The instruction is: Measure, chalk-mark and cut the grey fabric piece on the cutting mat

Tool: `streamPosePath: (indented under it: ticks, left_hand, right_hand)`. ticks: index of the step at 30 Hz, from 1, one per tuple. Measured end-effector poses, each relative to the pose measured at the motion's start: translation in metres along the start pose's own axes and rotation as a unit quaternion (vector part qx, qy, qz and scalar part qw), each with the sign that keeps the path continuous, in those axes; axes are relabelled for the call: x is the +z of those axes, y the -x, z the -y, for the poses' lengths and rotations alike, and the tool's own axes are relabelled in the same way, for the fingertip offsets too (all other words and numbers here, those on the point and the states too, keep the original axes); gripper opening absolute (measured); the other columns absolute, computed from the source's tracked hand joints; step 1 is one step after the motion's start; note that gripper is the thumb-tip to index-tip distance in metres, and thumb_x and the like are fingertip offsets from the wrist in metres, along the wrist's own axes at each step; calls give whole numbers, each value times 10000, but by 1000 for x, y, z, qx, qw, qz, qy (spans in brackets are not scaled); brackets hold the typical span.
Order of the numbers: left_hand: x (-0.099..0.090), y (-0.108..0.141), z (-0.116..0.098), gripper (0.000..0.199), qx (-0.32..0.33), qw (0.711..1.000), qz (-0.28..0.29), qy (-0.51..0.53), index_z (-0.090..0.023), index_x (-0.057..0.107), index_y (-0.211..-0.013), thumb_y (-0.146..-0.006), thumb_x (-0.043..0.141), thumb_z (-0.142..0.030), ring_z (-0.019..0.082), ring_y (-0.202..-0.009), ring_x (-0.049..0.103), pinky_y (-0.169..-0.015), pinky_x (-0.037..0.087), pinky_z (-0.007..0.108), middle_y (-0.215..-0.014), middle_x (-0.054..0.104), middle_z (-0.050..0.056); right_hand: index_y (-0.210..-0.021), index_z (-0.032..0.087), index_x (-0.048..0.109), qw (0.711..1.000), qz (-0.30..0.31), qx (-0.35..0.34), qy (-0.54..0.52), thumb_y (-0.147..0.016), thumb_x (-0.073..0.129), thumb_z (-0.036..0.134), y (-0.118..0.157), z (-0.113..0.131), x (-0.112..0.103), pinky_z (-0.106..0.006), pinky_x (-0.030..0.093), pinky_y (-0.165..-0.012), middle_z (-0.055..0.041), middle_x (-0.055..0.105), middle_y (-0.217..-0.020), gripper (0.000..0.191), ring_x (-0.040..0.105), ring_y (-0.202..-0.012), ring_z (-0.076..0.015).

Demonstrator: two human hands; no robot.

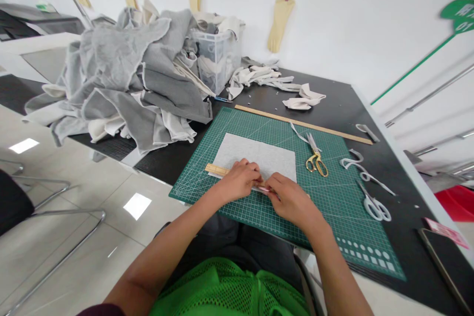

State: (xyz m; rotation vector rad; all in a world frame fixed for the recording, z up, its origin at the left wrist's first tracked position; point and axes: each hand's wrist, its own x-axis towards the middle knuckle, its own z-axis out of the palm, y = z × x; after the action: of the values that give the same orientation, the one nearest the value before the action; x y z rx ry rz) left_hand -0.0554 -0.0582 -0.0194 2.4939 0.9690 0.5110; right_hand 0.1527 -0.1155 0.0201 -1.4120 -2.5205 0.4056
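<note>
Grey cloth (272, 154): one flat sheet mid-frame, reaching beyond the left hand (243, 179) and right hand (292, 197), near edge partly covered by them.
Short ruler (216, 170): one, across the cloth's near part; left end shows, middle hidden under the hands.
Left hand: curled down onto the ruler; whether it grips, I cannot tell.
Right hand: fingers seemingly closed on one slim pinkish thing (263, 188), mostly hidden.
Scissors (313, 155): two pairs, gold-handled and white-handled, right of centre.
Yellow gloves (280, 24): four, across the top; the leftmost is cut off.
Phone (446, 264): one, lower right, cut by the frame's edge.
</note>
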Motion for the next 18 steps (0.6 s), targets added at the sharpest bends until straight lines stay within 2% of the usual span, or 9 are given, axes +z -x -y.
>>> streamPosePath:
  ticks: [10,14,18]
  left_hand:
    - [0,1,0,218,11,1000,-21,-1,-197,634,-806,-893,507,-43,210,-973,470,-849,412,359,-1033,632,18]
    - [0,1,1,215,11,1000,-19,2,-208,663,-849,-901,524,-53,208,-975,472,-855,410,357,-1041,636,16]
    - [0,1,0,188,7,1000,-15,0,-220,685,-889,-935,544,-103,212,-972,478,-868,401,367,-1044,643,19]
  right_hand:
    - [-1007,208,595,1000,-5,7,15,-977,521,149,-3,4,16,-336,456,-742,-64,616,-942,100,604,-842,-225]
    - [-1100,223,573,1000,-8,2,-8,-946,600,161,-2,4,13,-350,489,-792,-66,636,-1025,168,629,-915,-243]
    - [-1135,228,607,999,9,-35,0,-1007,518,147,-2,3,11,-362,500,-841,-73,650,-1039,176,633,-948,-242]
